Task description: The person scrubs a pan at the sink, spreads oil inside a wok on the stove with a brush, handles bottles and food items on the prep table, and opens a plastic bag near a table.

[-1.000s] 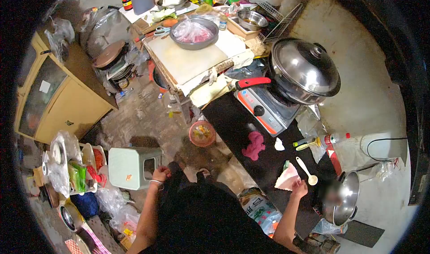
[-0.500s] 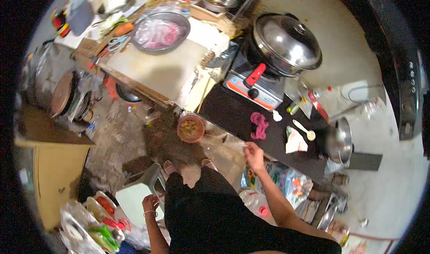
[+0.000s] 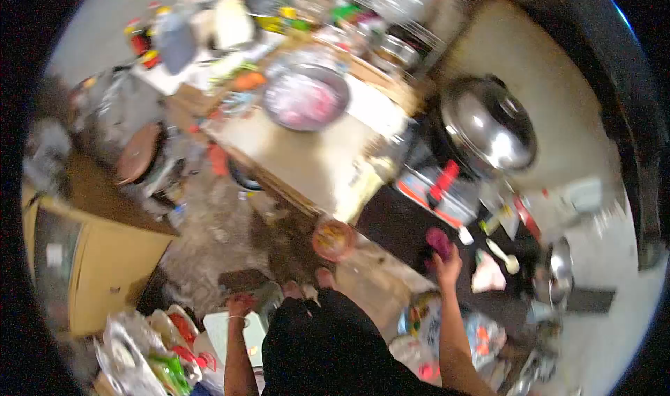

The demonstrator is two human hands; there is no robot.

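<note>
cloth (image 3: 439,241), purple, clamped in right hand (image 3: 448,263); left hand (image 3: 241,304) near pale stool (image 3: 215,335), finger state unclear.

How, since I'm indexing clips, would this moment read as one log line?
right hand: at magenta cloth, grip blurred | left hand: near pale stool, nothing visible in it | lidded pan: on stove

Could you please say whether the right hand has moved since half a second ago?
Yes, the right hand has moved nearer the gas stove, from the black counter's edge to the purple cloth.
</note>
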